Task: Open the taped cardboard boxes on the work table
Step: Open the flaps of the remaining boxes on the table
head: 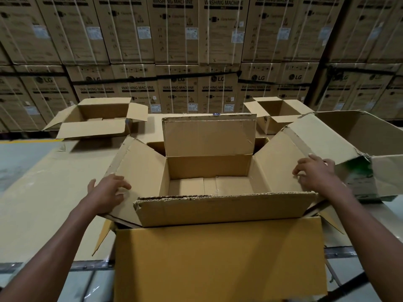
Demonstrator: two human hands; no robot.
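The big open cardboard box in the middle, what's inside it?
Inside the big open brown cardboard box only its bare cardboard bottom shows; the raised near flap hides the front part.

Left hand [109, 190], right hand [316, 171]: bare, no gloves; forearms bare, no sleeves in view.

The nearest cardboard box [218, 247] stands upright at the table's front edge with all 4 top flaps folded open: the far flap stands up, the left and right flaps splay outward, and the near flap with a ragged corrugated edge folds toward the viewer, showing a bare brown bottom inside. 2 more brown boxes sit farther back, a wide shallow box [98, 118] at the far left and a small box [277, 115] at the far right, both with flaps spread open. A large box [370, 149] lies at the right, just beside the nearest one, its opening facing left and its near corner torn.
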